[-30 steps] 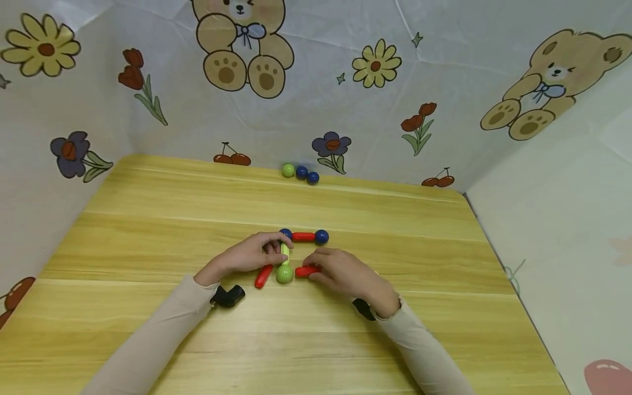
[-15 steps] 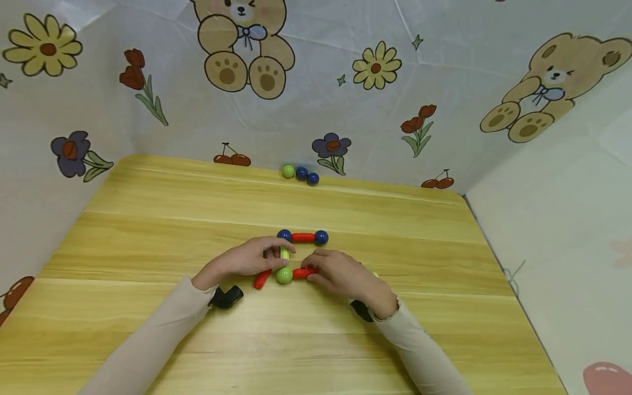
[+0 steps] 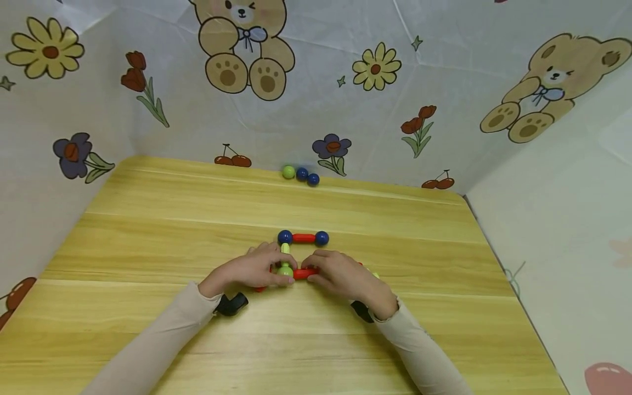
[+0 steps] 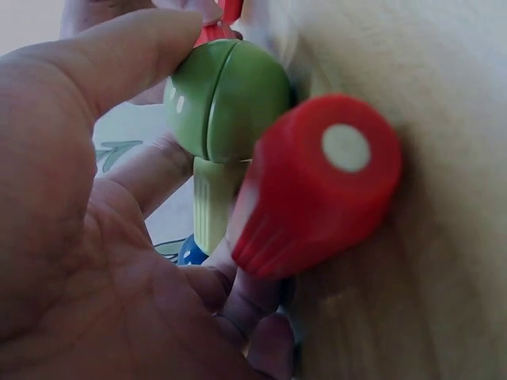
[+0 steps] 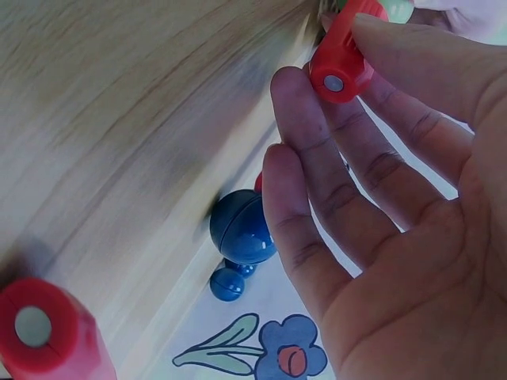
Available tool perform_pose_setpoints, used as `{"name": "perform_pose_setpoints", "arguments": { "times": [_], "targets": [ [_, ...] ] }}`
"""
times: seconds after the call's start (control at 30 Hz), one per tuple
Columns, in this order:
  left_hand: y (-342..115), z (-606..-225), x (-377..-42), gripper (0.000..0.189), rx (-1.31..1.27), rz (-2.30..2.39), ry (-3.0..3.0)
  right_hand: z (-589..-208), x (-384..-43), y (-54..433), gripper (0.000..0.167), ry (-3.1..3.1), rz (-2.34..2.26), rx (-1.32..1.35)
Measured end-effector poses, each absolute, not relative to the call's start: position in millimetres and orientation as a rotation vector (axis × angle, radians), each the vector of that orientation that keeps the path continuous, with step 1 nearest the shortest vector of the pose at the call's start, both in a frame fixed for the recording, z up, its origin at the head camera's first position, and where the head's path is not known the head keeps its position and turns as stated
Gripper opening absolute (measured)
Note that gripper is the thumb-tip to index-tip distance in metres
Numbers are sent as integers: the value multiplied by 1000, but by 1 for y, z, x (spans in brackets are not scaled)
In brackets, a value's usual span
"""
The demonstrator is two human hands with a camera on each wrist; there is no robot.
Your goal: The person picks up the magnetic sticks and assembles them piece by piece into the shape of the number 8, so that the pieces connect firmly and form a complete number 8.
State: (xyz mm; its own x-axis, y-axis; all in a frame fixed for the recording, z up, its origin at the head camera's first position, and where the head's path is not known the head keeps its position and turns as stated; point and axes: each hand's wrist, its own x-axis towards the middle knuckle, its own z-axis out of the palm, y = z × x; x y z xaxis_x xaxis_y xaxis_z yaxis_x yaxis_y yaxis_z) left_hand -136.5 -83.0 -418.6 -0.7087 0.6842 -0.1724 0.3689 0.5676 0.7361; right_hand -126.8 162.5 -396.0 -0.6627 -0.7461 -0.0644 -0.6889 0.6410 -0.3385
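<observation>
My left hand (image 3: pixel 257 267) pinches a green ball (image 4: pixel 230 99) between thumb and forefinger. From that ball a pale yellow-green rod (image 3: pixel 285 248) runs back to a blue ball (image 3: pixel 285 237). A red rod (image 3: pixel 303 238) joins this blue ball to a second blue ball (image 3: pixel 321 238). With thumb and fingertips, my right hand (image 3: pixel 343 274) grips another red magnetic rod (image 5: pixel 342 55), whose far end meets the green ball. Under the left palm lies a loose red rod (image 4: pixel 325 190), its pale magnet tip showing in the left wrist view; the head view mostly hides it.
At the table's back edge, by the patterned cloth, sit a green ball (image 3: pixel 288 172) and two blue balls (image 3: pixel 308 176). Beyond the right hand lies one more red rod (image 5: pixel 55 332), with a yellow-green piece (image 3: pixel 376 275) nearby, both largely covered in the head view.
The right hand has brought its red rod leftward against the green ball. My left hand has shifted from the yellow-green rod down onto the green ball.
</observation>
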Motion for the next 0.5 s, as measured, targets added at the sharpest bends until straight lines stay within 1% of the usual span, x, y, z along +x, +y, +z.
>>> {"name": "perform_pose_setpoints", "arguments": {
  "times": [0.27,0.5],
  "targets": [
    [-82,-422,-137,26,848,955,2354,-396,-129,167,22,2633,-483,-1181],
    [-84,-424,-141,27,886,974,2340,-378,-139,193,25,2686,-651,-1074]
  ]
}}
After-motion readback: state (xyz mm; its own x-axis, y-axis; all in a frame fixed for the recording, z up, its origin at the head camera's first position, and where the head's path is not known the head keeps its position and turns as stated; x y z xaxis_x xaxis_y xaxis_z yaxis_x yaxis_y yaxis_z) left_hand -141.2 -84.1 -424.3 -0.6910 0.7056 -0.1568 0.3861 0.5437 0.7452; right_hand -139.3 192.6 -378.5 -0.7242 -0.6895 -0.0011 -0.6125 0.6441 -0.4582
